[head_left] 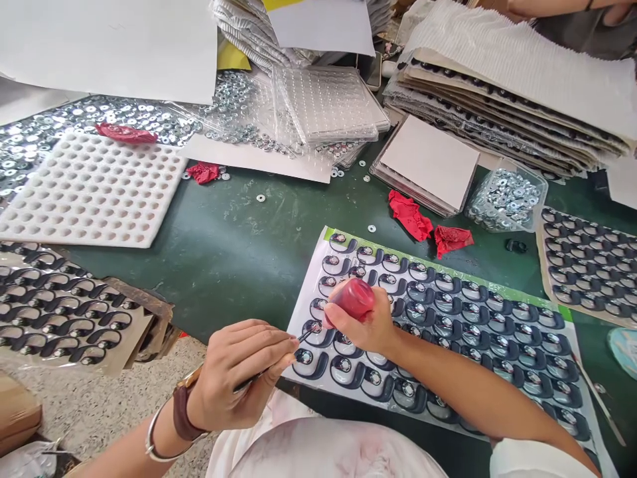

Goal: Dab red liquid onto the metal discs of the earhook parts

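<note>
My left hand (243,372) is closed on thin dark tweezers (305,334), their tip close to a black ring-shaped piece (318,338) at the left side of a sheet. In my right hand (378,325), fingers wrap round a red squeeze bottle (355,297), tilted over the same sheet; its tip is hidden from view. The white and green sheet (564,312) carries rows of these black pieces, each with a shiny round metal part. Whether the tweezers touch a piece I cannot tell.
Metal washers (164,119) lie in a heap behind a white dimpled tray (166,192). A clear box (543,192) holds more washers. Red crumpled scraps (411,216) lie beyond the sheet. Tall stacks (522,86) stand at the back right; further sheets of black pieces (64,312) are left.
</note>
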`<state>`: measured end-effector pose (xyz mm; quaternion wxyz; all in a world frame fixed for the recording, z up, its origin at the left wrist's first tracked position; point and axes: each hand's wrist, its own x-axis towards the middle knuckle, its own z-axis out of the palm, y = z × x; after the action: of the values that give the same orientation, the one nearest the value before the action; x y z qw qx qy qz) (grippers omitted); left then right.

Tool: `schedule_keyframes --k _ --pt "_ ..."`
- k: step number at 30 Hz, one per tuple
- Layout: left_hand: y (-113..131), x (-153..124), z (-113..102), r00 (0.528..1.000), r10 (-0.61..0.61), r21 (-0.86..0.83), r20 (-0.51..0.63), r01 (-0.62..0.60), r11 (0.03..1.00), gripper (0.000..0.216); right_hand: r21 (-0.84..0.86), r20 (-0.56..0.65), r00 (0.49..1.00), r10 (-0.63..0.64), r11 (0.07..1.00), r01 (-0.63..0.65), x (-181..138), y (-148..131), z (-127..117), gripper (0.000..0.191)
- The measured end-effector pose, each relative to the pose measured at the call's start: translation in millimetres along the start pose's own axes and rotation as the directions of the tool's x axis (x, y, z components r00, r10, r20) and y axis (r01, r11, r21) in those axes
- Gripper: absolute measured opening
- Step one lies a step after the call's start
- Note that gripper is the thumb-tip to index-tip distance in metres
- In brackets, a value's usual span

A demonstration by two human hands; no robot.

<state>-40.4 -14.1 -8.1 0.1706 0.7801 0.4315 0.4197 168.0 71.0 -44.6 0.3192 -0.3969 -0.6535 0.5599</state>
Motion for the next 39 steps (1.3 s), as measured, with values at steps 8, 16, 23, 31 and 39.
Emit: schedule_keyframes --k 8,16,23,31,39 --pt "-7 3 -4 0.983 -0.181 -0.048 -0.001 0.181 0.982 0.014 -0.034 0.033 0.996 -0.086 0.996 0.087 2 -1 1 0.021" --pt "-5 0 -2 0.974 -0.222 -0.048 -0.043 0.219 0.974 0.012 0.014 -0.007 0.968 -0.252 0.968 0.252 3 -10 -4 0.022" --pt "13 -17 -4 0.986 -0.096 0.021 -0.137 0.100 0.995 0.014 0.203 0.137 0.990 0.022 0.978 -0.050 8 -39 -25 0.034" --pt "42 -46 -3 0.988 0.153 0.225 0.013 -0.152 0.962 0.024 0.106 -0.012 0.999 0.035 0.994 -0.033 -33 -11 17 0.028" --pt "43 -55 6 0.988 0.155 0.249 0.015 -0.154 0.956 0.024 0.091 0.046 0.999 0.001 0.996 -0.005 -34 0 22 0.025"
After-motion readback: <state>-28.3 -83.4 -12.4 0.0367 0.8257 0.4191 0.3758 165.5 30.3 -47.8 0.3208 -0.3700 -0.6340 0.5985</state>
